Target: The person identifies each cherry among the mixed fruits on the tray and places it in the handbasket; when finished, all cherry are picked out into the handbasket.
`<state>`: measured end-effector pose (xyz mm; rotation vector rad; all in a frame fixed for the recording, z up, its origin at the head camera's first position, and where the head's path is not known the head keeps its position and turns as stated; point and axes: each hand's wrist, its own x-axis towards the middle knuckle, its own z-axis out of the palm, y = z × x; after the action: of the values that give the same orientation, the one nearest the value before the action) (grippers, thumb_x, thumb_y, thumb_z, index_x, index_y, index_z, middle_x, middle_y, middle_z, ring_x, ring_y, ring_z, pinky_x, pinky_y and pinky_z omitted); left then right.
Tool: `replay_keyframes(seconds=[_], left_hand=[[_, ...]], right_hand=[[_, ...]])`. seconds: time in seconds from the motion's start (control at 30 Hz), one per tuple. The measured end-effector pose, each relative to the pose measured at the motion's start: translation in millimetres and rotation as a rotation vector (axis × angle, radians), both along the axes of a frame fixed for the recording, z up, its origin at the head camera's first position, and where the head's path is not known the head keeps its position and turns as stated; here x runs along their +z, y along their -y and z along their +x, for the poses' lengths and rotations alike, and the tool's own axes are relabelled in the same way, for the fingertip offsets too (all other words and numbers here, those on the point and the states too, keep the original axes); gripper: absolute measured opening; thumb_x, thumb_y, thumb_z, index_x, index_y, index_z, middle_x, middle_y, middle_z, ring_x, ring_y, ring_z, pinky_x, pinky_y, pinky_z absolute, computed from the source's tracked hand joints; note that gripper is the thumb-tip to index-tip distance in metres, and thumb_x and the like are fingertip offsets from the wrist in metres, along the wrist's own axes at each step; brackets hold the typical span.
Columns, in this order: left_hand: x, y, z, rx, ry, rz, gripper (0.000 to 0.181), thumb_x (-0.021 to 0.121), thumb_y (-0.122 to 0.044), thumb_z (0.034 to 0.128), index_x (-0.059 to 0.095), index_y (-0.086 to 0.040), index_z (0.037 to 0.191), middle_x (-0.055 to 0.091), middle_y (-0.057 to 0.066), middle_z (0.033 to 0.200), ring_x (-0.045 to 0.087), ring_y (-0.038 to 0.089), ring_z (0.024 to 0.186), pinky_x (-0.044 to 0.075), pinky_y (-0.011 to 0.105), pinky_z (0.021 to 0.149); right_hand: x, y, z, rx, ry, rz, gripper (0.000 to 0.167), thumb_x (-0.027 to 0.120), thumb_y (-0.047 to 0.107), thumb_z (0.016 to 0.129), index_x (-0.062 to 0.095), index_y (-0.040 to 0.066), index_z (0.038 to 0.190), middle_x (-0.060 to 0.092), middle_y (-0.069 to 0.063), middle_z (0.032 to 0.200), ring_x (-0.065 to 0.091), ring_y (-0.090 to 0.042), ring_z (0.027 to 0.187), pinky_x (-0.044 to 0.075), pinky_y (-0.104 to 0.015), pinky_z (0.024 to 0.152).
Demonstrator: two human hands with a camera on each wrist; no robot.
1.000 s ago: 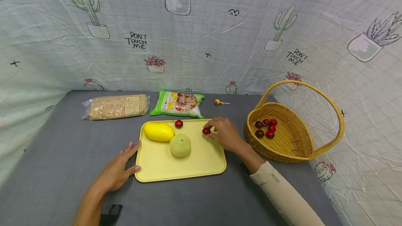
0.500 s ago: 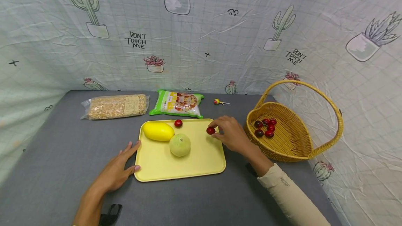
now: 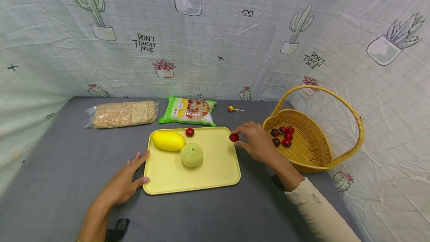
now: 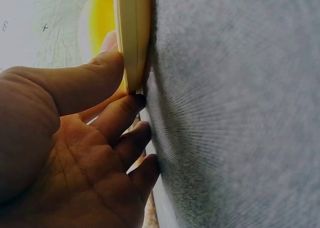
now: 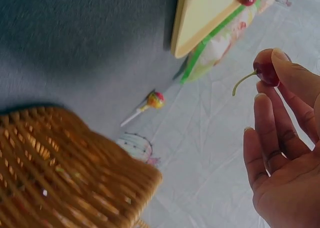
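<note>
Between thumb and fingertips my right hand [image 3: 256,143] pinches a dark red cherry [image 5: 267,68], whose green stem hangs free in the right wrist view. That cherry is raised near the right edge of the yellow tray [image 3: 215,176]. My left hand [image 3: 122,180] touches the tray's left rim with thumb and fingers spread and fairly straight; the left wrist view shows the thumb [image 4: 95,83] against the rim. On the tray are a yellow mango-like fruit [image 3: 168,140], a round pale green fruit [image 3: 192,155] and another cherry [image 3: 189,132]. The wicker basket [image 3: 310,148] to the right contains several cherries [image 3: 286,142].
Behind the tray lie a clear bag of grains [image 3: 114,115] and a green-and-white food packet [image 3: 189,111]. A lollipop [image 3: 235,109] is further right. The basket's tall handle [image 3: 356,117] arches beside my right hand. A printed cloth [image 3: 215,33] hangs behind the grey table [image 3: 188,216].
My right hand has lifted the cherry from the tray and carried it right, toward the basket. My left hand stays at the tray's rim.
</note>
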<state>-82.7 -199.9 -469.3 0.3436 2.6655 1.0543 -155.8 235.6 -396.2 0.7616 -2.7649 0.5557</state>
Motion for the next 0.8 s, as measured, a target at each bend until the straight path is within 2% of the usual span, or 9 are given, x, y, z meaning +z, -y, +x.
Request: replay_keyframes(seconds=[0.2,0.37,0.57,0.8], left_hand=[[-0.3,0.1,-0.4,0.007,-0.002,-0.023,0.091,0.079,-0.021,0.0948,0.028,-0.010,0.169,0.020,0.036,0.171,0.021,0.063,0.155,0.019,0.079,0.123],[-0.3,-0.6,0.3,0.010,-0.008,-0.025,0.090,0.079,-0.020,0.0948,0.029,-0.010,0.169,0.021,0.037,0.170,0.021,0.064,0.154,0.019,0.080,0.122],[-0.5,-0.8,0.7,0.005,-0.010,-0.014,0.090,0.079,-0.018,0.0948,0.029,-0.009,0.169,0.020,0.036,0.170,0.021,0.063,0.155,0.019,0.079,0.122],[-0.6,-0.5,-0.3,0.004,-0.003,-0.019,0.091,0.079,-0.019,0.0948,0.029,-0.009,0.169,0.020,0.036,0.171,0.021,0.061,0.156,0.018,0.079,0.123]], right_hand=[[7.4,-11,1.2,0.005,-0.005,-0.004,0.033,0.092,0.012,0.084,0.083,0.016,0.115,0.080,-0.002,0.110,0.069,-0.025,0.090,0.059,-0.037,0.076],[11.0,-22,1.3,-0.001,0.006,0.003,0.033,0.091,0.011,0.085,0.082,0.016,0.117,0.080,-0.002,0.112,0.070,-0.026,0.090,0.060,-0.038,0.076],[17.3,-34,3.7,-0.056,0.040,-0.002,0.034,0.090,0.014,0.086,0.081,0.016,0.119,0.079,-0.003,0.114,0.070,-0.023,0.087,0.057,-0.040,0.082],[25.0,-49,5.5,-0.100,0.028,-0.026,0.032,0.089,0.012,0.086,0.081,0.015,0.118,0.080,-0.005,0.110,0.070,-0.023,0.086,0.055,-0.047,0.089]])
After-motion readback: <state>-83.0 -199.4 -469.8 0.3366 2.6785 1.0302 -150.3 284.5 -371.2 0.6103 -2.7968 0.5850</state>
